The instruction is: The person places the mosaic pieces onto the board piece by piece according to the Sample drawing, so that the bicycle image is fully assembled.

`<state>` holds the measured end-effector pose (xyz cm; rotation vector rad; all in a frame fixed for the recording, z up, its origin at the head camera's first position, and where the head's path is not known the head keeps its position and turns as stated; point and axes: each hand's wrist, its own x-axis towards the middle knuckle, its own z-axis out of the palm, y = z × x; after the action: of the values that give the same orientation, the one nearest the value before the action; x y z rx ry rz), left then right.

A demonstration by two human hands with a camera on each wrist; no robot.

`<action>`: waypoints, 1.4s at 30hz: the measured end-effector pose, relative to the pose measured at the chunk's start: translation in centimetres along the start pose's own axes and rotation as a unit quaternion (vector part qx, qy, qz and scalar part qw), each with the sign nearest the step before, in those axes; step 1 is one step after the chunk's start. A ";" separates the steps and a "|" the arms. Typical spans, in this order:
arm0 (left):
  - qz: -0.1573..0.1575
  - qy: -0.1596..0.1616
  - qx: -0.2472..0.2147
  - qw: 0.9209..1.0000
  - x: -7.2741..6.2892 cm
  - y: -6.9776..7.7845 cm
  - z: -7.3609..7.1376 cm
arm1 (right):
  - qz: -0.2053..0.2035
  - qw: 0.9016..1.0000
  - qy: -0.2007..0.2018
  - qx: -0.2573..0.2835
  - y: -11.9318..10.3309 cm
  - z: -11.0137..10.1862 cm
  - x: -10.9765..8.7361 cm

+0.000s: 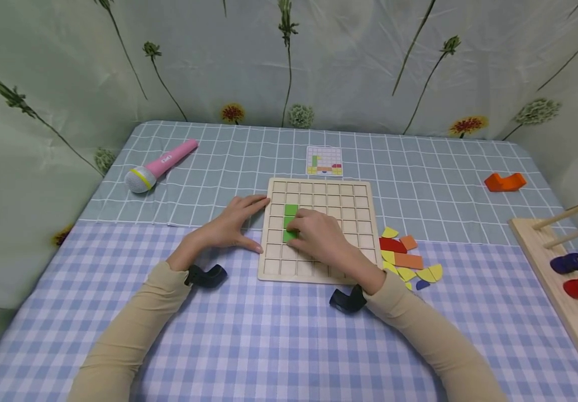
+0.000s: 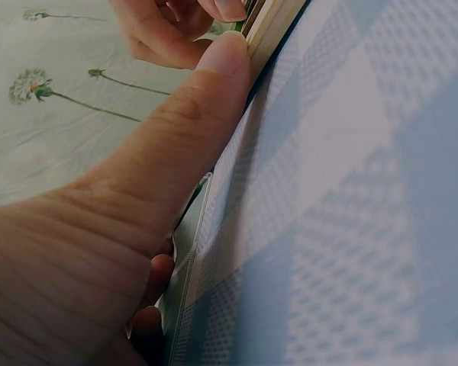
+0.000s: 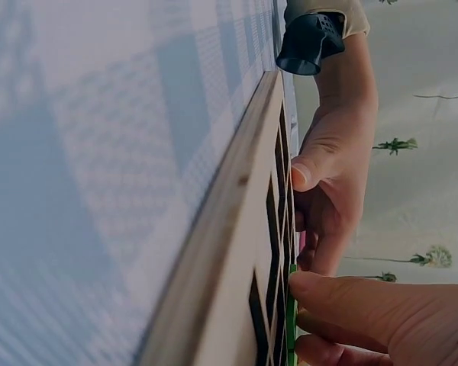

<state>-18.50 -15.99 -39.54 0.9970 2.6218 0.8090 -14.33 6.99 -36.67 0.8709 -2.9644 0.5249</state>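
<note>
A wooden grid board (image 1: 314,270) lies flat on the cloth, with green pieces (image 1: 291,210) in a short column on its left half. My right hand (image 1: 319,237) reaches over the board from the right and pinches at the lower part of that column, thumb and curled fingers on the green. Its fingers hide part of the pieces. At the board's left edge is my left hand (image 1: 230,223), thumb and fingers spread apart. In the left wrist view the thumb (image 2: 225,57) rests against the board's side.
Loose yellow, red, orange and blue pieces (image 1: 408,261) lie right of the board. A printed pattern card (image 1: 324,162) lies behind it. Farther out are a pink toy microphone (image 1: 160,167), an orange curved block (image 1: 505,182) and a wooden peg rack (image 1: 545,262) with coloured rings.
</note>
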 end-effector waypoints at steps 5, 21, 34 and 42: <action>0.000 0.001 -0.001 1.000 0.0 0.1 -0.1 | -0.002 1.000 0.002 -0.008 -0.1 -0.2 0.0; 0.006 0.012 0.001 1.000 0.7 0.3 0.0 | 0.043 0.999 0.002 -0.032 1.1 -2.5 -2.4; 0.009 0.006 -0.004 1.000 -0.1 0.0 0.1 | 0.074 0.997 0.027 -0.015 5.1 -4.0 -7.3; 0.002 0.003 -0.003 1.000 -0.2 -0.1 0.1 | 0.150 0.989 0.002 -0.011 8.4 -5.7 -9.6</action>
<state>-18.35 -16.12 -39.68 0.9986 2.6217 0.8223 -11.09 20.47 -34.93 0.4211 -3.1061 0.4970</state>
